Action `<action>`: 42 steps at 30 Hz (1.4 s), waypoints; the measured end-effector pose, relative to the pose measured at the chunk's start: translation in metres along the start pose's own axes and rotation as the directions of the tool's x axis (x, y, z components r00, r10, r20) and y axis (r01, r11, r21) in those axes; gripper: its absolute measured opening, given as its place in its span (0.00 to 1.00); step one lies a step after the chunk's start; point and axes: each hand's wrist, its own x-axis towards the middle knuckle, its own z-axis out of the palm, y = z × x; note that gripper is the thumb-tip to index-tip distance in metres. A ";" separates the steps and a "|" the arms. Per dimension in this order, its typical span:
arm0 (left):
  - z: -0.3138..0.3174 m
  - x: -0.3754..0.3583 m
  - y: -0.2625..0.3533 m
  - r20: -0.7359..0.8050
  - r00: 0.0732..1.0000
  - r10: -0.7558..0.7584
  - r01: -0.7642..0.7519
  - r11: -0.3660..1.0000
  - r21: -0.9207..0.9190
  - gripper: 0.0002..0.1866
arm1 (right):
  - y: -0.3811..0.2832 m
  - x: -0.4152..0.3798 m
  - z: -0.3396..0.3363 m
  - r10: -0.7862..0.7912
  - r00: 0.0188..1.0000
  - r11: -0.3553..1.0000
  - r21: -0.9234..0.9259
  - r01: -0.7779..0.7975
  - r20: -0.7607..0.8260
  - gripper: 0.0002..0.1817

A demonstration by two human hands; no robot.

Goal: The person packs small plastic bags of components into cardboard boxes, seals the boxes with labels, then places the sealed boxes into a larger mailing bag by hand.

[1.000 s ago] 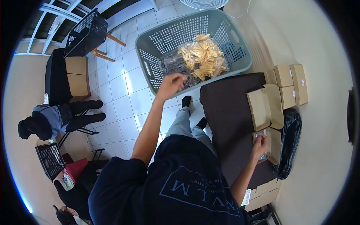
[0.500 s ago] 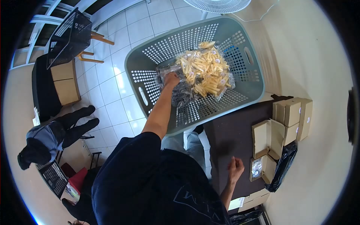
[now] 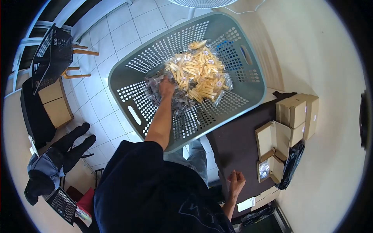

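Left hand: the left hand [image 3: 166,87] is down among dark packets [image 3: 179,101]; its fingertips are hidden, so I cannot tell whether they grip.
Packets: glossy and overlapping; drawing one out would probably call for a fingertip pinch and separation. Yellow packets [image 3: 202,70] lie beside them, in the same green basket [image 3: 235,105].
Right hand: the right hand [image 3: 236,184], fingers curled, is over the dark table [image 3: 233,151], near an open box [image 3: 276,169] holding a clear packet [image 3: 264,169].
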 end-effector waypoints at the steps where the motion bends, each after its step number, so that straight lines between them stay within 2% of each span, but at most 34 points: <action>1: -0.003 -0.003 0.001 -0.051 0.998 -0.037 0.026 0.979 -0.200 0.13 | 0.000 0.004 -0.003 -0.003 1.000 1.000 0.003 0.003 -0.011 0.12; 2: -0.006 -0.007 0.002 -0.052 0.998 -0.025 0.014 0.979 -0.205 0.13 | 0.002 0.009 -0.004 -0.036 0.999 0.999 -0.030 0.036 -0.001 0.12; 3: -0.031 -0.020 0.014 -0.119 0.991 -0.062 0.036 0.977 -0.208 0.11 | 0.002 0.012 -0.003 -0.067 0.998 0.996 -0.060 0.068 0.013 0.12; 4: -0.053 -0.032 0.021 -0.192 0.977 -0.098 0.056 0.976 -0.213 0.09 | -0.005 0.014 -0.001 -0.074 0.997 0.996 -0.046 0.075 0.010 0.12; 5: -0.065 -0.039 0.023 -0.202 0.975 -0.087 0.043 0.976 -0.214 0.09 | -0.014 0.017 0.001 -0.103 0.994 0.995 -0.012 0.104 0.023 0.11; 6: -0.075 -0.046 0.025 -0.095 0.979 -0.178 0.115 0.880 -0.461 0.08 | -0.022 0.021 0.002 -0.136 0.990 0.991 0.021 0.135 0.033 0.11; 7: -0.091 -0.055 0.034 0.029 0.972 -0.234 0.193 0.718 -0.669 0.09 | -0.029 0.028 0.005 -0.151 0.988 0.988 0.035 0.150 0.031 0.11; 8: -0.105 -0.069 0.042 0.012 0.975 -0.221 0.171 0.717 -0.676 0.09 | -0.036 0.035 0.008 -0.206 0.973 0.976 0.088 0.197 0.101 0.10; 9: -0.134 -0.096 0.066 0.183 0.973 -0.143 0.231 0.502 -0.834 0.09 | -0.043 0.041 0.010 -0.260 0.952 0.961 0.142 0.238 0.164 0.09; 10: -0.158 -0.126 0.090 0.327 0.945 -0.014 0.319 0.260 -0.911 0.10 | -0.058 0.044 0.012 -0.300 0.928 0.942 0.223 0.251 0.222 0.09; 11: -0.172 -0.152 0.109 0.316 0.949 0.003 0.304 0.263 -0.916 0.10 | -0.074 0.045 0.014 -0.343 0.898 0.917 0.303 0.257 0.274 0.08; 13: -0.193 -0.209 0.145 0.333 0.913 0.236 0.354 -0.050 -0.934 0.11 | -0.092 0.052 0.021 -0.424 0.842 0.828 0.519 0.211 0.334 0.09; 14: -0.208 -0.241 0.162 0.350 0.879 0.325 0.393 -0.075 -0.917 0.13 | -0.108 0.047 0.021 -0.417 0.844 0.811 0.557 0.178 0.337 0.11; 16: -0.209 -0.289 0.176 0.345 0.831 0.437 0.415 -0.073 -0.907 0.12 | -0.134 0.032 0.013 -0.415 0.851 0.780 0.608 0.150 0.322 0.14; 18: -0.210 -0.339 0.188 0.383 0.735 0.560 0.451 0.019 -0.892 0.13 | -0.141 0.019 0.002 -0.494 0.810 0.631 0.771 0.083 0.317 0.19; 20: -0.208 -0.381 0.196 0.419 0.659 0.625 0.477 0.083 -0.875 0.14 | -0.133 0.009 -0.016 -0.563 0.770 0.605 0.784 0.138 0.299 0.19; 23: -0.208 -0.427 0.204 0.396 0.567 0.722 0.402 0.177 -0.898 0.12 | -0.105 -0.003 -0.055 -0.517 0.815 0.636 0.755 0.163 0.260 0.13; 25: -0.221 -0.454 0.218 0.439 0.508 0.741 0.048 0.484 -0.874 0.13 | -0.079 -0.005 -0.082 -0.524 0.815 0.670 0.711 0.214 0.248 0.08; 26: -0.217 -0.465 0.222 0.448 0.492 0.747 0.046 0.491 -0.870 0.13 | -0.067 -0.005 -0.093 -0.518 0.823 0.664 0.716 0.215 0.233 0.08; 28: -0.208 -0.484 0.231 0.452 0.422 0.786 -0.125 0.544 -0.830 0.14 | -0.047 -0.011 -0.112 -0.557 0.778 0.674 0.705 0.219 0.291 0.08; 29: -0.203 -0.493 0.234 0.456 0.399 0.795 -0.137 0.544 -0.828 0.12 | -0.041 -0.016 -0.122 -0.554 0.784 0.665 0.715 0.216 0.279 0.08; 30: -0.200 -0.499 0.235 0.464 0.383 0.799 -0.139 0.546 -0.826 0.12 | -0.033 -0.017 -0.129 -0.549 0.793 0.660 0.719 0.218 0.263 0.08; 32: -0.194 -0.510 0.238 0.518 0.287 0.806 -0.088 0.561 -0.823 0.12 | -0.017 -0.017 -0.147 -0.565 0.782 0.618 0.762 0.190 0.264 0.06; 38: -0.183 -0.540 0.241 0.545 0.175 0.820 -0.065 0.562 -0.824 0.12 | 0.017 -0.022 -0.180 -0.563 0.799 0.603 0.766 0.222 0.211 0.08; 42: -0.182 -0.550 0.241 0.564 0.177 0.806 -0.075 0.583 -0.809 0.12 | 0.028 -0.019 -0.185 -0.550 0.798 0.572 0.807 0.144 0.247 0.08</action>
